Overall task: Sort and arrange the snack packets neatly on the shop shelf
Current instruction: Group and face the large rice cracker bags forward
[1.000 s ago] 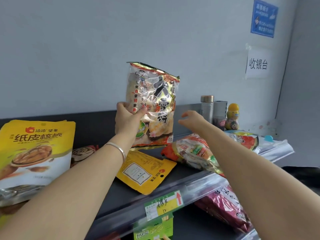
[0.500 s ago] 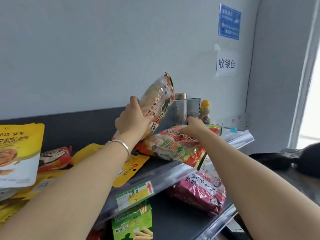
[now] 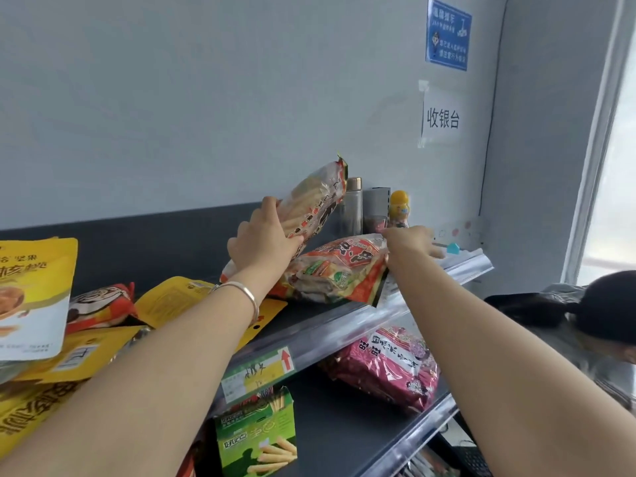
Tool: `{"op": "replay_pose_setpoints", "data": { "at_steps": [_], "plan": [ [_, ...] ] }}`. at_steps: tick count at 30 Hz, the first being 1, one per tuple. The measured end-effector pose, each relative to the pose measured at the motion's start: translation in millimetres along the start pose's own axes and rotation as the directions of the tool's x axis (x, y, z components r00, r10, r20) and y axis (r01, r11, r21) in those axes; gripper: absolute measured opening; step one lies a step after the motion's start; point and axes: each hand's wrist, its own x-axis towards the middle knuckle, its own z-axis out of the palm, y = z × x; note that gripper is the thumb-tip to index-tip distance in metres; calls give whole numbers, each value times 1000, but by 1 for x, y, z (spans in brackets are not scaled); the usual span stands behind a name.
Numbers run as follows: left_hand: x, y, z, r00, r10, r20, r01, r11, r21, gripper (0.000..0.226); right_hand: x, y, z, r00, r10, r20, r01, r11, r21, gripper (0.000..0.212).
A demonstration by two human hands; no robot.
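Glossy rice-cracker packet (image 3: 309,204) — tilted, gold-edged

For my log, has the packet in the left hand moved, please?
Yes: the packet has tilted and gone right, its top now beside the gold-capped bottle.

We have one wide-angle view, worn on the head, facing forward and slightly down. Our left forearm (image 3: 165,359) and right forearm (image 3: 488,342) run in from the bottom corners toward the top shelf (image 3: 344,327), which is close. The grey wall (image 3: 206,98) rises behind it and the lower shelf (image 3: 347,428) lies beneath.
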Motion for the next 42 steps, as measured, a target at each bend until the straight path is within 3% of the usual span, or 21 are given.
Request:
{"op": "replay_pose_setpoints", "data": {
  "at_steps": [2, 5, 7, 9, 11, 15, 17, 20, 23, 25, 29, 33, 42],
  "plan": [
    [0, -1, 1, 1000, -10, 9, 10, 1000, 0, 65, 2, 0, 3, 998, 57, 42, -63, 983, 174, 61],
    [2, -3, 0, 1000, -15, 12, 15, 1000, -2, 65, 10, 5, 12, 978, 114, 174, -167, 928, 333, 32],
    [4, -4, 0, 1000, -21, 12, 21, 1000, -6, 65, 9, 8, 15, 949, 161, 271, -259, 887, 382, 38],
    [5, -6, -1, 999, -31, 14, 31, 1000, -8, 65, 4, 6, 16, 901, 175, 398, -339, 856, 391, 45],
    [6, -8, -1, 999, -45, 17, 45, 999, -10, 64, -5, 2, 15, 834, 164, 527, -384, 858, 340, 37],
    [7, -14, 0, 997, -71, 23, 71, 997, -8, 64, -20, -3, 12, 737, 184, 650, -361, 921, 148, 25],
    [8, -18, -2, 995, -94, 20, 94, 995, -11, 65, -18, -5, 19, 748, 198, 634, -346, 931, 117, 12],
    [11, -25, -6, 990, -144, 12, 144, 988, -46, 65, -17, -4, 33, 827, 134, 545, -272, 945, 180, 5],
    [12, -32, -10, 983, -184, -26, 181, 979, -96, 58, -17, -6, 47, 892, -36, 450, -124, 938, 323, 17],
    [13, -34, -15, 973, -223, -53, 212, 965, -157, 58, -19, -10, 52, 919, -177, 353, 48, 937, 346, 27],
    [18, -36, -34, 952, -275, -133, 228, 930, -287, 54, -37, -27, 54, 894, -389, 220, 295, 884, 362, 41],
    [21, -41, -61, 931, -298, -209, 207, 905, -371, 52, -64, -44, 55, 886, -433, 168, 324, 835, 445, 41],
    [6, -90, -150, 893, -304, -333, 176, 914, -365, 52, -155, -72, 78, 840, -496, 219, 311, 772, 554, 39]
  ]
}}
